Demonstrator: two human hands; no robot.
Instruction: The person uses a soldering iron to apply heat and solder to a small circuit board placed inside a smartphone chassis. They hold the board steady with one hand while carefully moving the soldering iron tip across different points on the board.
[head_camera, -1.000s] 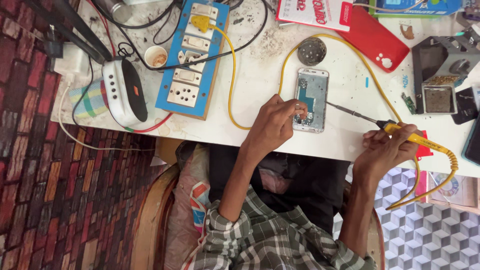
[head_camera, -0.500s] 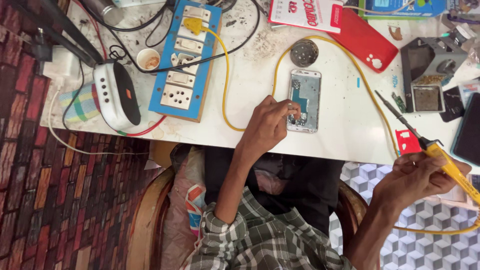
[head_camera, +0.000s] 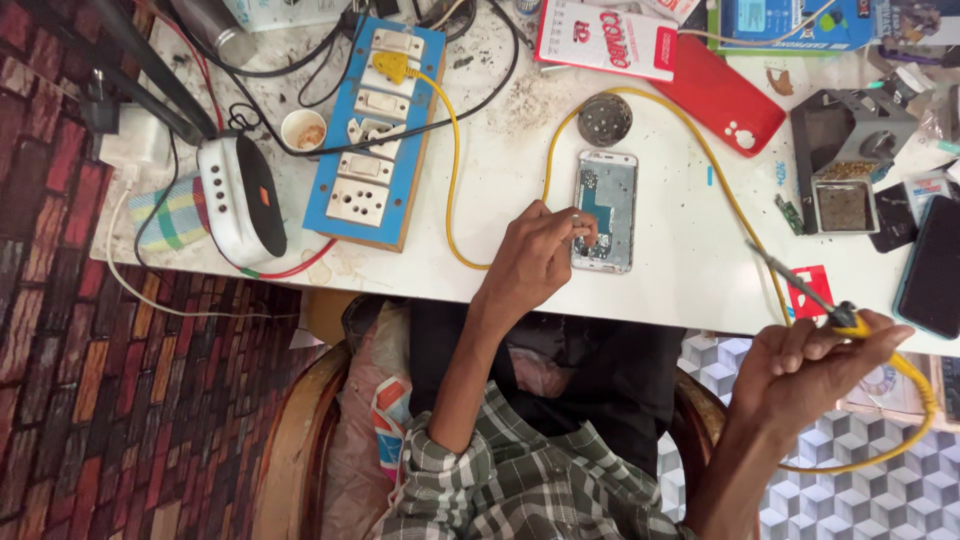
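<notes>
The opened phone (head_camera: 606, 210) lies mid-tabletop (head_camera: 680, 270), left hand (head_camera: 535, 262) pinching its near edge with closed fingers (head_camera: 580, 228). The right hand (head_camera: 805, 372), gripping the yellow-corded soldering iron (head_camera: 805, 290), has drawn back right, off the board; soldering is paused.

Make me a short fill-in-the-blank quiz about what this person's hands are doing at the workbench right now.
1. The left hand touches the opened ____ lying on the white table.
2. The right hand holds a soldering iron with a ____ cable.
3. The yellow plug sits in the ____ socket board.

Missing words: phone; yellow; blue
</notes>
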